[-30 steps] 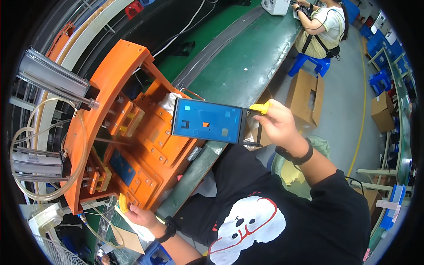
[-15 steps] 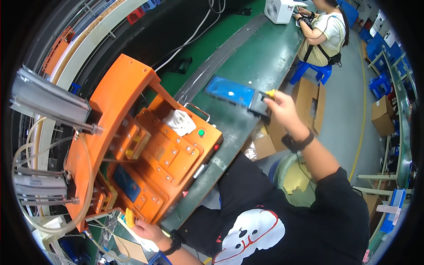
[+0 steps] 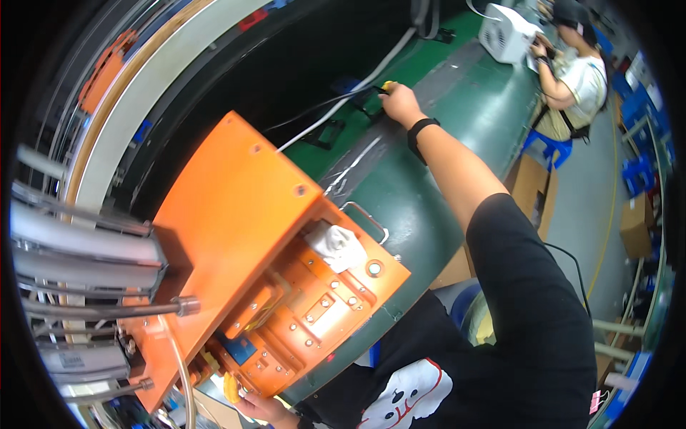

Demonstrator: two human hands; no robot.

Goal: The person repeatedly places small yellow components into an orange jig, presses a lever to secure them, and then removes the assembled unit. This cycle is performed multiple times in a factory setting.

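Stretched far over the bench, my right hand pinches the dark end of a flat blue-and-black device above the green belt strip. Shadow and blur hide much of the device. Yellow covers show on fingertips of both hands. My left hand is by the near lower edge of an orange press machine, one yellow-covered finger stretched out; its other fingers are partly hidden. Inside the press, a blue flat piece lies partly under the upper block. A crumpled white cloth rests on the machine next to its button.
Metal cylinders and hoses stick out of the press on the left. Cables cross the belt. Farther along the green bench stands a white fan-like unit, beside a seated person. Cardboard boxes line the floor.
My right hand has carried the blue-and-black device from the bench's near edge across to the far green strip. The view has shifted; my left hand remains beside the press.
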